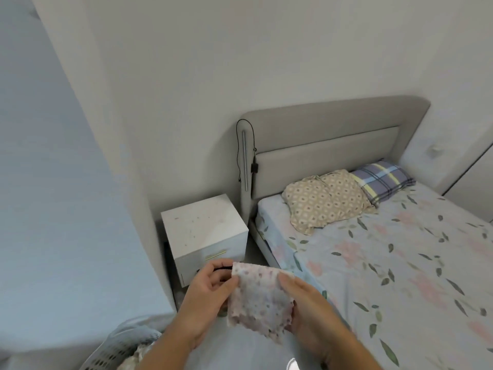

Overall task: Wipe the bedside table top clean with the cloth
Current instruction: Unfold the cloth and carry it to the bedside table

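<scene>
A small white bedside table (202, 228) stands between the wall and the bed, its top speckled with dark crumbs and smudges. A gold handle marks its drawer front. In front of it, lower in the view, I hold a pale patterned cloth (260, 297) spread between both hands. My left hand (210, 295) pinches the cloth's left edge, and my right hand (306, 303) grips its right edge. The cloth hangs in the air, well short of the table top.
A bed with a floral sheet (386, 263) and two pillows (328, 198) fills the right side, with a grey padded headboard (333, 129). A black cord (238, 156) hangs at the headboard's left end. A woven basket (117, 351) sits bottom left. A wall (66, 182) stands close on the left.
</scene>
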